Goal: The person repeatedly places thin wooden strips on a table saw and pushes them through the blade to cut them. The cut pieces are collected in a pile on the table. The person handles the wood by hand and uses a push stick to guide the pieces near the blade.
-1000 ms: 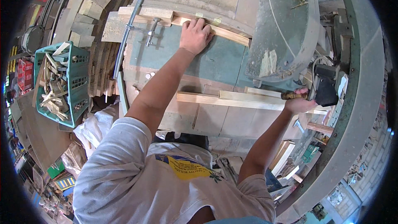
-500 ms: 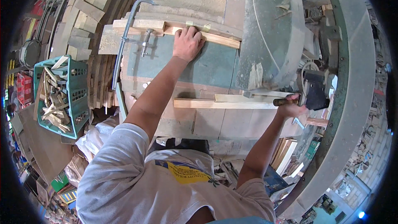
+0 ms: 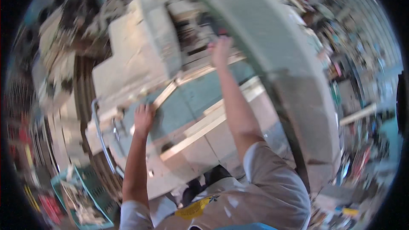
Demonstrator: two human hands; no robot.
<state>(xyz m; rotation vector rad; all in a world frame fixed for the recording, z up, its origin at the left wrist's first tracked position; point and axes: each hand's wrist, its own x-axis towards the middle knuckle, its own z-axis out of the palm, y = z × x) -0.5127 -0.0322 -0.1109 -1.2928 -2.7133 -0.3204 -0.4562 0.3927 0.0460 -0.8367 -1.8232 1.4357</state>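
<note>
Worktop (image 3: 174, 102) newly aslant, room (image 3: 362, 12) seemingly cluttered

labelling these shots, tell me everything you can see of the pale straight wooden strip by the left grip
The pale straight wooden strip is slender and looks like bare wood. It lies slantwise on the green-grey flat tabletop, its far end up and to the right. The person's bare left grip is at its near end, apparently touching it; how firmly is unclear. Blur hides grain and marks.
</note>
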